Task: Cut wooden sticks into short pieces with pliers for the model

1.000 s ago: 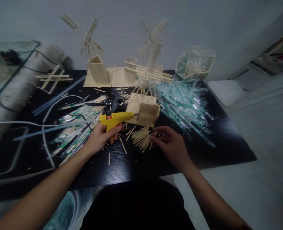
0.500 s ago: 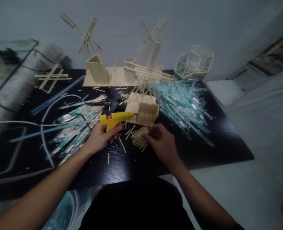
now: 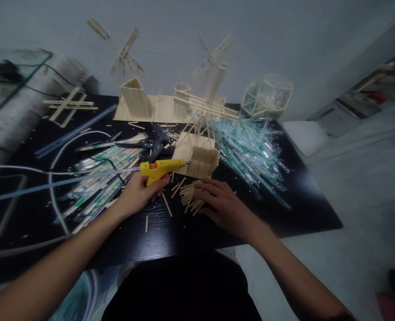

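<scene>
My left hand [image 3: 139,192] is closed round the handle of a yellow hot glue gun [image 3: 162,167], whose metal nozzle points right. A long pale glue stick [image 3: 93,176] runs out of its back. My right hand [image 3: 217,203] lies over a pile of short wooden sticks [image 3: 188,196], fingers stretched out and a little apart, touching the pile's right side. Whether a stick is under the fingertips is hidden. Just beyond the nozzle stands a small wooden windmill model [image 3: 197,154], with an open box on its base and crossed blades above.
Wrapped stick bundles lie left [image 3: 106,178] and right [image 3: 251,142]. Dark pliers [image 3: 157,146] rest behind the glue gun. More stick models, including a windmill tower [image 3: 135,98] and a faceted frame [image 3: 267,96], stand at the back. A bin [image 3: 80,294] is below the table's front edge.
My right hand has gone from curled fingers at the pile's edge to stretched fingers lying over the sticks. The glue gun stays in my left hand, and the view has shifted slightly.
</scene>
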`<state>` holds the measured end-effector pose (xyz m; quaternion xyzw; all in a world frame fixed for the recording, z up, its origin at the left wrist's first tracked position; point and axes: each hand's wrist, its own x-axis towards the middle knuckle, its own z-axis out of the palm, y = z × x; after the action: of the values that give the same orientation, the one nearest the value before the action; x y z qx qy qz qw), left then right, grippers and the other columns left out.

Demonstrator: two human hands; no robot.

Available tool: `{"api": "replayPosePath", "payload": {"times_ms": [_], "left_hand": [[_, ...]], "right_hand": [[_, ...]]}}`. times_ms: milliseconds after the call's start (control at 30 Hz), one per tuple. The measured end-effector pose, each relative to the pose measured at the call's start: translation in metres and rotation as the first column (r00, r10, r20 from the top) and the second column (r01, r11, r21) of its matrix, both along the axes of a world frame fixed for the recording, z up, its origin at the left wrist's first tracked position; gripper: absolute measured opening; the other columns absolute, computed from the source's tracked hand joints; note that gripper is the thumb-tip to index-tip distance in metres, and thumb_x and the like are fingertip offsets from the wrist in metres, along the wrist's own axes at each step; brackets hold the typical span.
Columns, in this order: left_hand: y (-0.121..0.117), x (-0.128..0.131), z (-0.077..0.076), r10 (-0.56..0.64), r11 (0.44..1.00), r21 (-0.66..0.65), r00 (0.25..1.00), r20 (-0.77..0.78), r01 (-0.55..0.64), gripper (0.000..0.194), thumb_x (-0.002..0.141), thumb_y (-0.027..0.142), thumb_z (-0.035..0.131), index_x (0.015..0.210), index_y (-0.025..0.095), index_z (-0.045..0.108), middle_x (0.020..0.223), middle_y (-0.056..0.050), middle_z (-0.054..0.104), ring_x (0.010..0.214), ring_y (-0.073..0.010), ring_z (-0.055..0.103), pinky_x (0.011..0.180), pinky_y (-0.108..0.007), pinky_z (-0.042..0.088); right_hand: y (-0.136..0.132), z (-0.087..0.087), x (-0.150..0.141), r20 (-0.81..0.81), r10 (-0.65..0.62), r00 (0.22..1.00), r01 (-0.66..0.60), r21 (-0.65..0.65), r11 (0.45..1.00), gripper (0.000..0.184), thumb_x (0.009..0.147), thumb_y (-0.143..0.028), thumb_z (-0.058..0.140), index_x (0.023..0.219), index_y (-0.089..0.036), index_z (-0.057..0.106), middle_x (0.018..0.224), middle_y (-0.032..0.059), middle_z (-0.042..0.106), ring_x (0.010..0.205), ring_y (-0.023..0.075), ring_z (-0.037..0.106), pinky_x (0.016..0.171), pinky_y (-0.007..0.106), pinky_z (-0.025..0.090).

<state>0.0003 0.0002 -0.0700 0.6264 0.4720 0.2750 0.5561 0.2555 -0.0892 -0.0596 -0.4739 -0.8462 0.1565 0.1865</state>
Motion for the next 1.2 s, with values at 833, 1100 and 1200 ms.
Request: {"api": "replayPosePath", "payload": {"times_ms": [833,1100,1200], "left_hand": [[0.000,-0.001,-0.003,0.027,0.998,0.058,0.997,-0.073,-0.023,0.035,0.081,0.052,0.068,0.085,0.017,0.068,0.053,0.005,0.058,0.042,-0.0111,0.049,0.041,-0.022,0.035],[-0.002,0.000,0.000,0.045,0.998,0.050,0.998,-0.037,-0.043,0.033,0.081,0.050,0.068,0.082,0.017,0.067,0.051,0.005,0.057,0.042,-0.0100,0.048,0.041,-0.022,0.035],[-0.002,0.000,0.000,0.100,0.993,0.064,0.995,0.018,-0.101,0.032,0.081,0.050,0.068,0.079,0.018,0.066,0.050,0.004,0.055,0.042,-0.0108,0.048,0.041,-0.022,0.036]], "right_hand": [[0.015,-0.013,-0.006,0.098,-0.094,0.991,0.095,-0.009,0.995,0.004,0.095,-0.015,0.064,0.093,-0.016,0.066,0.095,0.0083,0.066,0.089,0.0219,0.062,0.083,0.036,0.054],[0.017,-0.013,-0.010,0.078,-0.138,0.987,0.136,0.036,0.990,0.013,0.101,-0.015,0.050,0.095,-0.015,0.061,0.093,0.0097,0.065,0.088,0.0236,0.063,0.082,0.038,0.054],[0.020,-0.003,-0.016,-0.142,-0.200,0.970,0.205,0.022,0.979,0.012,0.102,-0.016,0.051,0.103,-0.018,0.063,0.097,0.0078,0.069,0.090,0.0205,0.068,0.083,0.033,0.055]]}}
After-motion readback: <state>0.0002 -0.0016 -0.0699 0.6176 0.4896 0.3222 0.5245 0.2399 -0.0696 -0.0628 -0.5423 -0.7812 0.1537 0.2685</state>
